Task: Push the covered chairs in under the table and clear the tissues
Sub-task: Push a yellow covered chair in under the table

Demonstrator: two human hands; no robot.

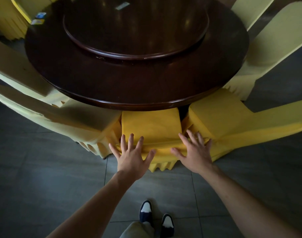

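Note:
A chair in a yellow cover [151, 125] stands right in front of me, its seat partly under the rim of the round dark wooden table [88, 79]. My left hand [132, 152] lies flat with fingers spread on the top of the chair's back at its left corner. My right hand [195, 152] lies flat with fingers spread on the right corner. Neither hand holds anything. Two small tissue packets [38, 18] lie on the table's far left edge. A third flat packet [122, 5] lies on the raised turntable [136, 28].
Yellow-covered chairs crowd both sides: one at near left [48, 112], one at near right [236, 117], others at far left [9, 18] and far right [274, 42]. Grey floor tiles [43, 177] spread below. My two dark shoes [155, 219] stand behind the chair.

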